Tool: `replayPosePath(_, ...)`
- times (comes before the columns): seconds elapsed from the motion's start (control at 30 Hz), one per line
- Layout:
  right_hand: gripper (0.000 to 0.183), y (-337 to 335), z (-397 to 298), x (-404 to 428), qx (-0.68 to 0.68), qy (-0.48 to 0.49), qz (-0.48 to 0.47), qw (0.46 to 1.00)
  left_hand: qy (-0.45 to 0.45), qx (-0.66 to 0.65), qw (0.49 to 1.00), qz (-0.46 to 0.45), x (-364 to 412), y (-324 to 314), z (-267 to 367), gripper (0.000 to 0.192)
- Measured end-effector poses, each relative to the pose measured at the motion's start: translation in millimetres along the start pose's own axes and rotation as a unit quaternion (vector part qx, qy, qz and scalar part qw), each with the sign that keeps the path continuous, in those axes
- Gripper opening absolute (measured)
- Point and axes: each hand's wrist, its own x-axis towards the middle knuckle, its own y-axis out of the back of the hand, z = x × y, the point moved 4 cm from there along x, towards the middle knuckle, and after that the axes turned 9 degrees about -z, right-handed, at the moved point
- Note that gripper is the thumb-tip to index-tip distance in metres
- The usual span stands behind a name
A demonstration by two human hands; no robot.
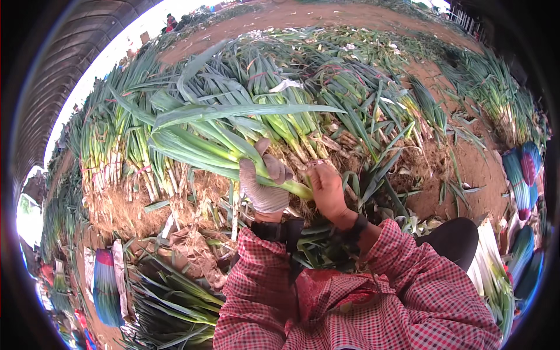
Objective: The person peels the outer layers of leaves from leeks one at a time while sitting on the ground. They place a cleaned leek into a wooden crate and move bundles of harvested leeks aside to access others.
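Note:
My left hand (264,181), in a pale knitted glove, is closed around a large leek-like green onion (201,151). Its broad green leaves fan out to the upper left, and its pale lower end points right. My bare right hand (324,186) is at that lower end, thumb and fingers pinched together; what lies between the fingertips is too small to tell. Behind both hands lie bundles of green onions (280,122) with dirty roots, some tied with reddish bands.
Tied bundles (105,153) stand at left, their roots (127,210) down. Loose onions (175,302) lie at lower left, near a blue-wrapped bundle (107,288). Peeled white onions (492,262) and more wrapped bundles (516,179) are at right. A dark rounded object (453,243) is beside my right sleeve.

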Motion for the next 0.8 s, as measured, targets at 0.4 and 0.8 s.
replayPosePath(0.4,0.023,25.2,15.1,-9.7,0.595,-0.164,-0.152,0.772,-0.065,-0.041,0.997,-0.005,8.2,27.8,41.1,0.051)
replayPosePath(0.8,0.034,63.6,94.9,-33.7,0.015,-0.071,-0.216,0.974,-0.134,0.060,0.989,0.012,0.6,21.3,60.4,0.049)
